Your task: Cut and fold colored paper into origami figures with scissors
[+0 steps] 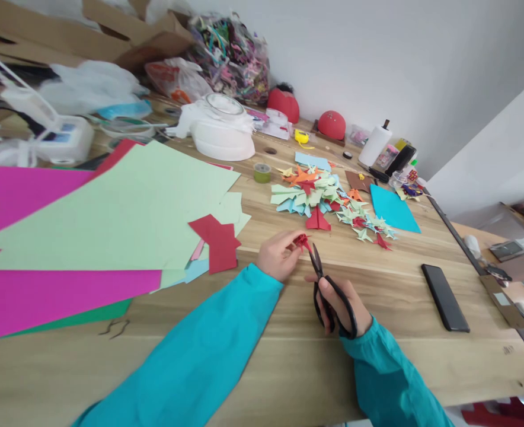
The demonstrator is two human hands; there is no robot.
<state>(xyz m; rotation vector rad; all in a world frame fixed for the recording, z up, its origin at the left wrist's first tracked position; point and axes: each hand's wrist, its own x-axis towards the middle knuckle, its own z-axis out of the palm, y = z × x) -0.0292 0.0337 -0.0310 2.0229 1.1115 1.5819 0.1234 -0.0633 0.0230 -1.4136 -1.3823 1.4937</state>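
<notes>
Between its thumb and fingers, my left hand (pixel 280 255) pinches a small red folded-paper piece (pixel 303 241). My right hand (pixel 344 305) grips black-handled scissors (pixel 318 267) through the loops. The scissor blades point up and lie close beside the red piece; whether they touch it I cannot tell. Beyond my hands lies a pile of folded paper shapes (pixel 309 193) in pale green, orange, red and blue. Smaller folded stars (pixel 360 216) spread to its right. Left of my left hand are red paper pieces (pixel 221 243).
Large pale green sheets (pixel 124 207) and magenta sheets (pixel 66 296) cover the table's left side. A black phone (pixel 445 298) lies at right, and a turquoise sheet (pixel 393 207) farther back. Green tape (pixel 262 172), a yellow tape measure (pixel 302 137) and red pincushions (pixel 332 125) stand toward the wall.
</notes>
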